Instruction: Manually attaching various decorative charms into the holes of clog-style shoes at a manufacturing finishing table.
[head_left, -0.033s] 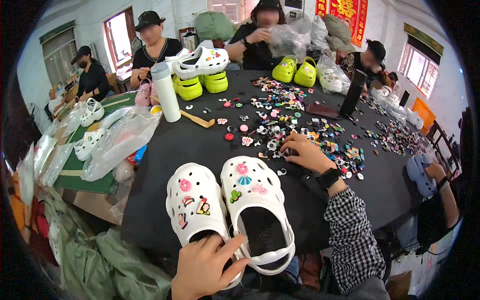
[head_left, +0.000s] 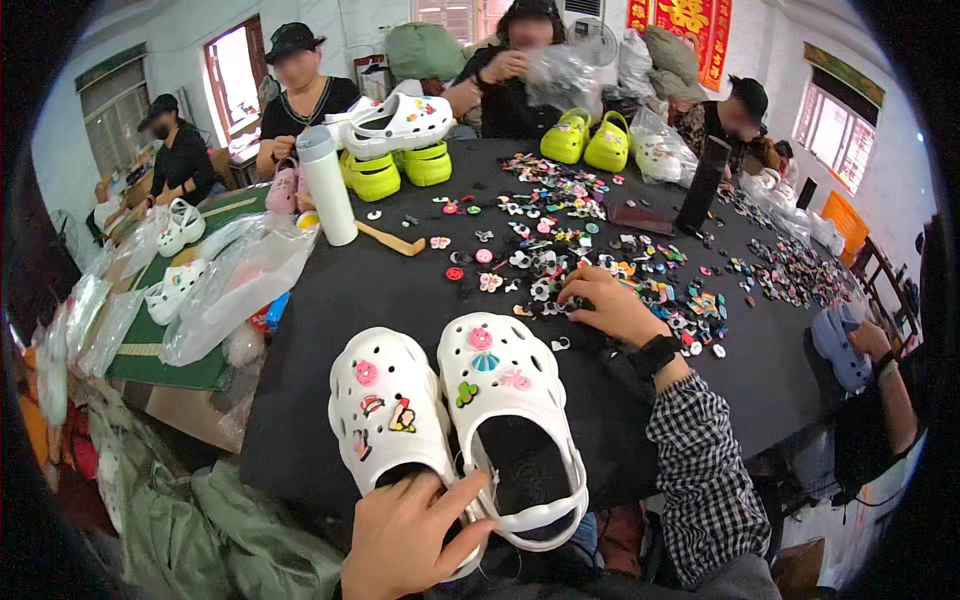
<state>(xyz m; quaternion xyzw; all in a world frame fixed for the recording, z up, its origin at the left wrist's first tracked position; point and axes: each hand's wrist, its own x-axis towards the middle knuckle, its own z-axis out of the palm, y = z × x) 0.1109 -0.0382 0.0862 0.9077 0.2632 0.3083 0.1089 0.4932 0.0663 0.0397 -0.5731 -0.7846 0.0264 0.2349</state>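
Observation:
Two white clogs stand side by side on the black table close to me, toes pointing away. The left clog and the right clog each carry several coloured charms on top. My left hand grips the heel of the left clog, its thumb reaching toward the right clog's strap. My right hand, with a black watch and a checked sleeve, lies palm down at the near edge of a wide scatter of small charms. Its fingertips press into the charms and are hidden.
A white bottle, a wooden stick and lime green clogs stand at the far left of the table. Clear plastic bags spill over its left edge. Several people sit around the far side. At the right a person's hand holds a blue clog.

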